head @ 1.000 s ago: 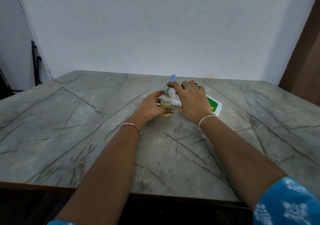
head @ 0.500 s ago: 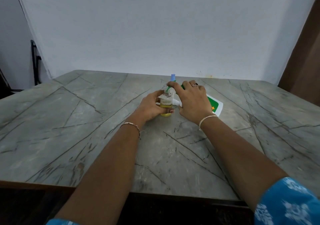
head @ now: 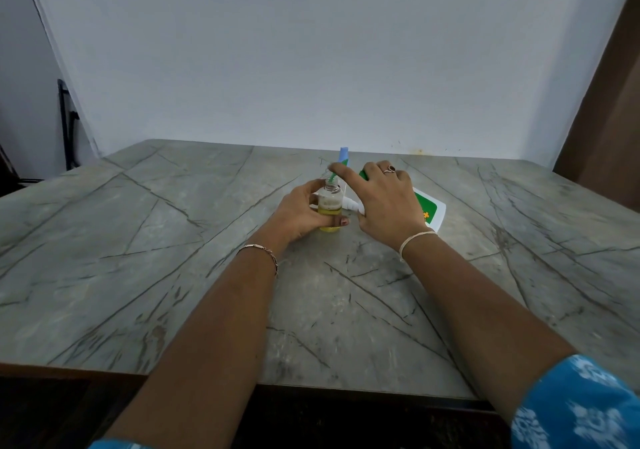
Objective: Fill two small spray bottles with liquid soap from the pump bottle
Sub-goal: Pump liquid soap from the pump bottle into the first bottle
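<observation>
A small clear spray bottle, uncapped and part full of yellow liquid, stands upright on the table. My left hand grips it from the left. The white pump bottle with a green label lies tilted to the right, mostly hidden under my right hand, which holds it. My right index finger presses on the green pump nozzle over the small bottle's mouth. A blue-capped spray bottle stands just behind, largely hidden. A white spray head lies between my hands.
The grey marble-patterned table reaches a white wall at the back. A dark chair frame stands at far left and a brown panel at far right. The table's front edge is close to my body.
My right index finger has edged slightly left on the green nozzle. Both hands and the bottles otherwise stay where they were.
</observation>
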The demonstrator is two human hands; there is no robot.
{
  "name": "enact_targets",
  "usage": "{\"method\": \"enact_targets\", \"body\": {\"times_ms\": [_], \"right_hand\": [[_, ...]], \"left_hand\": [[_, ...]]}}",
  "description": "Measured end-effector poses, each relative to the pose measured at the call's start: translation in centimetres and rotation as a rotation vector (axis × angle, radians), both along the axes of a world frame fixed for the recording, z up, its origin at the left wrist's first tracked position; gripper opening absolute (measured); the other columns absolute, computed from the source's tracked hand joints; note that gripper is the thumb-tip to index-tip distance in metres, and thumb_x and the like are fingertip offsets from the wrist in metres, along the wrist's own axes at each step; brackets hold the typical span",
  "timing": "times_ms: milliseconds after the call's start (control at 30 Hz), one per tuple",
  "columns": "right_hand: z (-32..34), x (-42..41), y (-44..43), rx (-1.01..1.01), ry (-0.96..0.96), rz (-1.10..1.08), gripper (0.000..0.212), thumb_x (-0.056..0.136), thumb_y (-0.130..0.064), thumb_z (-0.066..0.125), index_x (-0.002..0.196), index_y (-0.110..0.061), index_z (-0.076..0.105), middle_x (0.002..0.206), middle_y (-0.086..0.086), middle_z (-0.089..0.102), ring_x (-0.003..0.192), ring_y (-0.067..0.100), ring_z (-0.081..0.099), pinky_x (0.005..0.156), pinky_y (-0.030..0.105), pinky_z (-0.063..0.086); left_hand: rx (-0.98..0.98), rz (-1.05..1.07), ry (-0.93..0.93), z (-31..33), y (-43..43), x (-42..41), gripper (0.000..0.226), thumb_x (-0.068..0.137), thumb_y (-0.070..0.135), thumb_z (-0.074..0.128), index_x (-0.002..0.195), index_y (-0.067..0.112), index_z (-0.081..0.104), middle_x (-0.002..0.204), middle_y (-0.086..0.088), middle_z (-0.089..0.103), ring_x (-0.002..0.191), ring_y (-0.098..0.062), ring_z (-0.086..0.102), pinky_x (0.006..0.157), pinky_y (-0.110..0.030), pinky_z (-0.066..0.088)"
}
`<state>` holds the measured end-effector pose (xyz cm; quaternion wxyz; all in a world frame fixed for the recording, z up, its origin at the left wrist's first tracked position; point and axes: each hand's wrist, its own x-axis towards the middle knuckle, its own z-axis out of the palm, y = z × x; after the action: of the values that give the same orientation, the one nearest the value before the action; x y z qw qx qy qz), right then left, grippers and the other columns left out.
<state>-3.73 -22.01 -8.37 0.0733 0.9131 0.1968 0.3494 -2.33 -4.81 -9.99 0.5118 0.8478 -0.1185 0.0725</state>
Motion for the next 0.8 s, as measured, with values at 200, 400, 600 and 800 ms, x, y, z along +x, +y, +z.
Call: {"method": "enact_targets", "body": {"times_ms": [200,400,600,800], "right_hand": [[0.0,0.3,0.0,-0.011,0.010,-0.009,0.089,0.077,-0.025,0.067,0.146,-0.039,0.014,0.112,0.012,0.054,0.105,0.032,0.052,0.085,0.045,0.043],[0.1,0.6,0.8,0.056,0.037,0.002,0.075,0.076,-0.025,0.067,0.138,-0.034,0.028,0.116,0.010,0.054,0.110,0.032,0.049,0.091,0.047,0.042],[0.1,0.4,0.7,0.038,0.014,-0.002,0.079,0.075,-0.024,0.069,0.141,-0.034,0.027,0.113,0.011,0.055,0.107,0.032,0.051,0.088,0.047,0.043],[0.0,0.1,0.0,0.002,-0.014,-0.001,0.087,0.074,-0.022,0.069,0.146,-0.038,0.023,0.107,0.011,0.056,0.102,0.032,0.053,0.084,0.045,0.043]], "left_hand": [[0.009,0.009,-0.007,0.0,-0.1,0.1,0.082,0.065,0.023,0.087,0.136,0.019,0.047,0.132,-0.005,0.058,0.120,-0.022,0.055,0.104,-0.044,0.045],[0.007,0.004,0.002,-0.3,0.0,0.3,0.083,0.060,0.029,0.089,0.133,0.022,0.051,0.128,-0.005,0.061,0.116,-0.024,0.059,0.102,-0.046,0.047],[0.001,0.002,-0.008,-0.1,0.1,0.3,0.081,0.063,0.025,0.088,0.134,0.022,0.049,0.129,-0.004,0.061,0.116,-0.022,0.058,0.103,-0.043,0.046],[-0.017,-0.018,-0.013,-0.3,0.2,0.4,0.075,0.062,0.024,0.089,0.128,0.026,0.053,0.121,-0.001,0.065,0.110,-0.021,0.062,0.099,-0.043,0.049]]}}
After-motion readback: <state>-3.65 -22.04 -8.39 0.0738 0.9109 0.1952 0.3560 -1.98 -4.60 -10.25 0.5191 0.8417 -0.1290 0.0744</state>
